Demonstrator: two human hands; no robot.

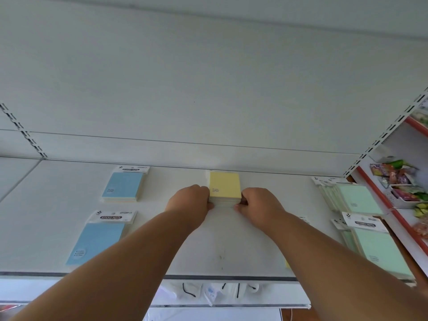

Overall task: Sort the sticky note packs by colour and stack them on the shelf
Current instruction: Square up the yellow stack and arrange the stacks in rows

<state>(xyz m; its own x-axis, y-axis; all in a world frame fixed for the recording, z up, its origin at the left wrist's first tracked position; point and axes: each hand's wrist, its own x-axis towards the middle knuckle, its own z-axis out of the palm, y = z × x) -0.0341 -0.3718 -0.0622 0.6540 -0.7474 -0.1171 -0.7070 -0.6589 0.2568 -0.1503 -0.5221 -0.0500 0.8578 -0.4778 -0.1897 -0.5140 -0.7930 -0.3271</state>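
Observation:
A stack of yellow sticky note packs (224,185) stands at the back middle of the white shelf (217,242). My left hand (190,200) presses its left side and my right hand (259,203) its right side, fingers curled around the stack's front corners. Two blue stacks lie on the left: one at the back (124,185), one near the front edge (98,242). Green stacks lie on the right, one at the back (354,198) and one at the front (379,249). A yellow corner (287,264) shows under my right forearm.
The shelf's back panel rises right behind the yellow stack. Slotted uprights (384,133) frame the bay. To the right, a neighbouring shelf with red edging holds snack packets in a white basket (403,188). Below the front edge hang packaged items (215,293).

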